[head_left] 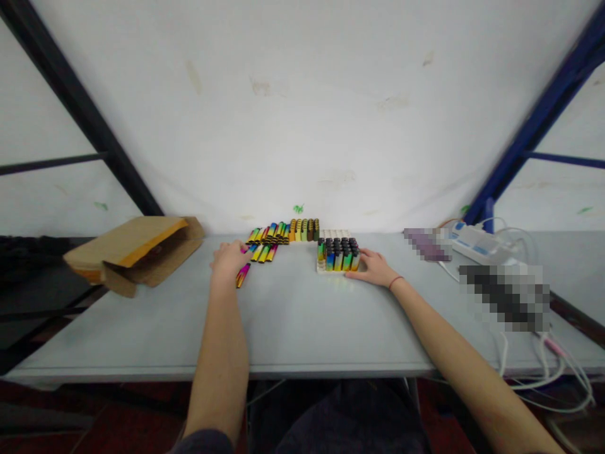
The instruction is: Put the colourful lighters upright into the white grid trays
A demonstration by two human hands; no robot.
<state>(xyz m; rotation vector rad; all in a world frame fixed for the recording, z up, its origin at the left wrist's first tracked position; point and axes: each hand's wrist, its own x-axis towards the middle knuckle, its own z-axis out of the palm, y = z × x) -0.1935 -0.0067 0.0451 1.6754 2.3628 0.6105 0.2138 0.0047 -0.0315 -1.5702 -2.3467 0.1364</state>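
My left hand (230, 260) is at the left of the shiny rainbow-coloured metal lighter sleeves (265, 253), its fingers curled. A magenta sleeve shows at its fingertips; the hand's back hides part of the grip. Another magenta-and-gold sleeve (242, 276) lies on the table just below that hand. My right hand (375, 268) grips the right side of a white tray (331, 272), thumb at the front corner, fingers along the side. Upright in this tray stand several lighters (343, 255) with black tops and rainbow bodies. Its left end has uncovered slots.
Gold-rimmed sleeves (305, 229) stand upright at the back, beside a pile of lying sleeves (276, 233). A second white rack (336, 233) sits behind the tray. An opened cardboard box (137, 249) lies left. A power strip (486, 243), cables and blurred-out items occupy the right.
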